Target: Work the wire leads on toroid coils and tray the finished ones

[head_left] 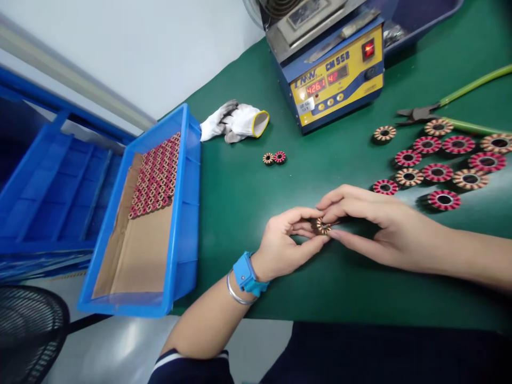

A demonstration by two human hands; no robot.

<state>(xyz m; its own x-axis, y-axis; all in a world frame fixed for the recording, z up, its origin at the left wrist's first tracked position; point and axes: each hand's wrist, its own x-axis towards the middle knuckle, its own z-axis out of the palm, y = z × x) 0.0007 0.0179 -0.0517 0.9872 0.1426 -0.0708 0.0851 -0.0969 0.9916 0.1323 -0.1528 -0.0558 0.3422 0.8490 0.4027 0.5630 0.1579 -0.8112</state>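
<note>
1. I'm looking across a green worktop (240,197), which is bearing everything within my reach.
2. The blue tub (188,213) is standing on my left; cardboard is lining it, I'm judging to cushion the packed rings (156,176) gathered at its far end.
3. The yellow-fronted unit (340,80) is sitting at the back, its lit readouts facing me, presumably for easy reading.
4. My left hand (286,242) is steadying the held ring from the left, thumb and fingers pinching it.
5. My right hand (384,229) is meeting it opposite, thumb and fingertips closing on its edge; with the fingertips covering so much, I can't quite tell what they're doing to it.
6. Green-handled pliers (420,113) are lying at far right, beside the loose rings (429,172).
7. White gloves (240,121) are resting near the tub, leaving my fingers bare, likely for finer feel.
8. Two small rings (274,158) are sitting together, apart from the others.
9. The held ring (320,226) is sitting between both hands, just over the worktop.
</note>
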